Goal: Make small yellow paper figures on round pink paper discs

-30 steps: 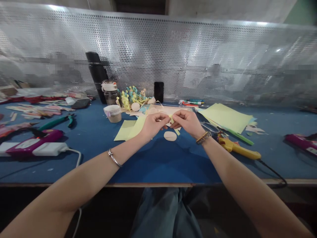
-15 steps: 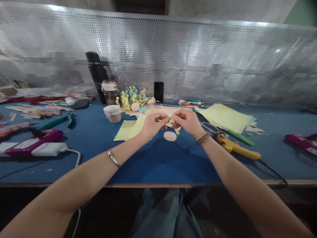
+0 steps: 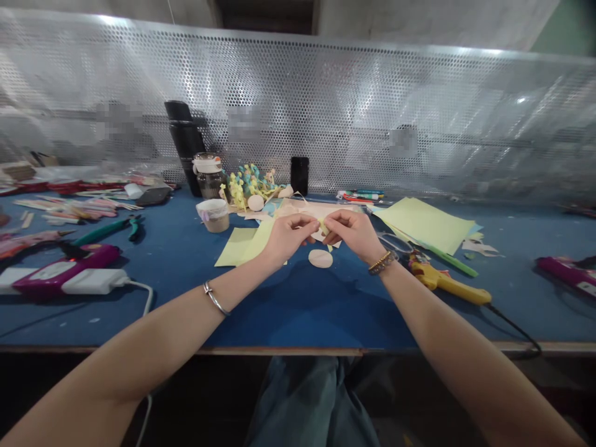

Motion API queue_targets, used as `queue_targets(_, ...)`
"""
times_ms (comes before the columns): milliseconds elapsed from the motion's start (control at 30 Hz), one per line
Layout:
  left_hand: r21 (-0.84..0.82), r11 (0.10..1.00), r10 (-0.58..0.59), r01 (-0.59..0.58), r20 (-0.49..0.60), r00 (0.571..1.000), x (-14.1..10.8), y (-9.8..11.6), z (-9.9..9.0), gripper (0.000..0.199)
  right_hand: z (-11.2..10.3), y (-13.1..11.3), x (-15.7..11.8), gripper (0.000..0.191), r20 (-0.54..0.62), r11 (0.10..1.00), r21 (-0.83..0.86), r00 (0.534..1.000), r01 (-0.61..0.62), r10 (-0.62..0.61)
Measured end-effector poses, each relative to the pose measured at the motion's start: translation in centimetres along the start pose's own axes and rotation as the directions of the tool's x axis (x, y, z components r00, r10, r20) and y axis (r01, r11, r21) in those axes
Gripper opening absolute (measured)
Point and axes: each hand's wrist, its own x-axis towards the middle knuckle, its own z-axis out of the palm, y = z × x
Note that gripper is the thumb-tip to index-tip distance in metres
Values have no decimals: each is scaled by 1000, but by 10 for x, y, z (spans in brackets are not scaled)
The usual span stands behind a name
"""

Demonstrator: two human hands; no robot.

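Between the fingertips of both hands is a small piece of yellow paper (image 3: 323, 228), mostly covered by the fingers. My left hand (image 3: 292, 236) pinches it from the left, thumb against forefinger. From the other side my right hand (image 3: 351, 231) grips it, its fingers curled in. Just below them a pale oval disc (image 3: 320, 258) lies flat on the blue table. Folded yellow paper sheets (image 3: 237, 245) lie beside my left wrist. Pinkish paper (image 3: 307, 208) and scraps spread out behind the hands. The piece's exact shape is too small to make out.
A yellow glue gun (image 3: 449, 287), a green cutter (image 3: 449, 259) and yellow sheets (image 3: 426, 220) lie at right. Left stand a paper-lined cup (image 3: 214, 217), a jar (image 3: 209, 177) and a black flask (image 3: 185, 146). A purple power strip (image 3: 65, 270) and pliers (image 3: 107, 231) lie further left.
Both hands stay close together on the yellow paper piece, with only slight finger movement. The whole view has shifted a little.
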Motion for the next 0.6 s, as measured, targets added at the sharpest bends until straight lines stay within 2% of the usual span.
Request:
queue_targets(300, 20, 1000, 8, -9, 10, 1000, -2, 0, 0, 18, 0, -1, -1, 28, 10, 1000, -20, 1000, -2, 2)
queue_targets(500, -53, 999, -13, 13, 9, 1000, -1, 2, -1, 23, 0, -1, -1, 26, 5, 999, -37, 1000, 12, -12)
queue_targets(600, -35, 999, -13, 14, 8, 1000, 0, 1, -1, 24, 0, -1, -1, 25, 26, 999, -42, 999, 20, -19)
